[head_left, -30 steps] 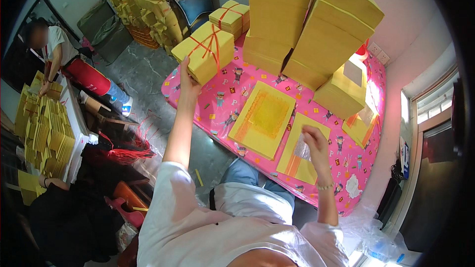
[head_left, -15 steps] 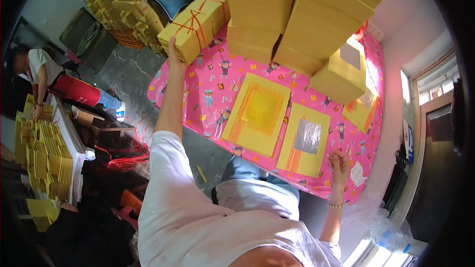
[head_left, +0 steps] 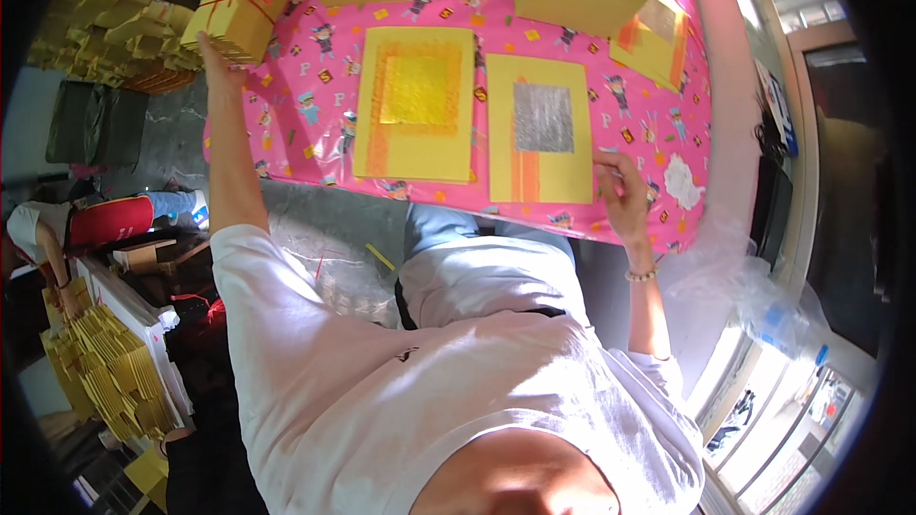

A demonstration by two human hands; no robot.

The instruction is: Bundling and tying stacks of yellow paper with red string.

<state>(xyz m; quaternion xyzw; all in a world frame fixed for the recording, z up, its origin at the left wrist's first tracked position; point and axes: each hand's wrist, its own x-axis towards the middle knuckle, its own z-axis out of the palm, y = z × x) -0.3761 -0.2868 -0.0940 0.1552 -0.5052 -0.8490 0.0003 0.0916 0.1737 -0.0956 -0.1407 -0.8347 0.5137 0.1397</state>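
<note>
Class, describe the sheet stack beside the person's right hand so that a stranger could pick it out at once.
Find the pink patterned tablecloth. Two yellow paper stacks lie side by side at its near edge; take the silver-foil stack by the right hand. Its centre square is silver, whereas the neighbouring gold-foil stack shows gold.
</note>
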